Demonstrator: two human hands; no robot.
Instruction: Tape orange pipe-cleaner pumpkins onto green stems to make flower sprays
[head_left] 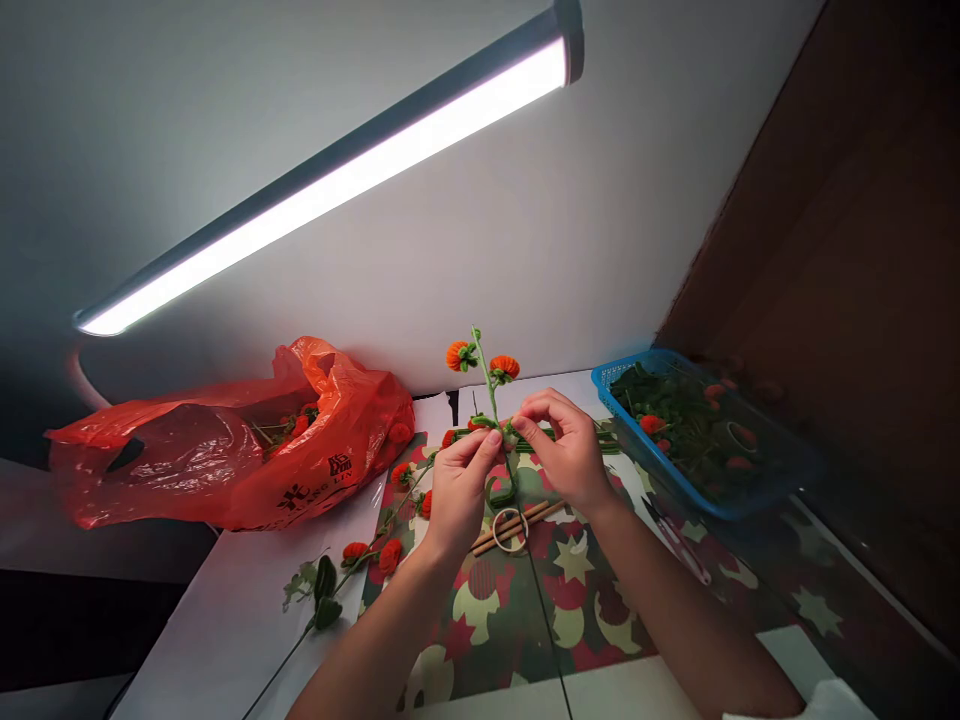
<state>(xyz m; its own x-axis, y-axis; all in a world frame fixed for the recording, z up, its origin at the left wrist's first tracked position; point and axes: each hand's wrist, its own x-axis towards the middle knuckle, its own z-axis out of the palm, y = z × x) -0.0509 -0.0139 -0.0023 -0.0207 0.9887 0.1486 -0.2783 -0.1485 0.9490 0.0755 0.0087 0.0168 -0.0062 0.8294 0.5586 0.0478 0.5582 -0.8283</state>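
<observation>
Both hands hold an upright artificial flower stem [491,395], wrapped in green, above the middle of the table. Two orange fuzzy pumpkin-shaped heads [505,369] branch from its upper part, and a long thin dark wire [541,600] runs down from it toward me. My left hand [459,490] pinches the stem between thumb and forefinger, by a small green piece. Just right of it, my right hand [568,455] has its thumb and fingertips closed at the same spot. The exact contact is partly hidden by the fingers. Dark green leaves [504,492] show below the hands.
A similar branch [352,565] lies at left. Brown sticks [491,543] and a pale ring [511,531] rest on the patterned mat [480,610]. A red plastic bag [330,440] stands left, a blue basket [660,455] right, near a slim tool [679,540]. A lamp [337,190] hangs above.
</observation>
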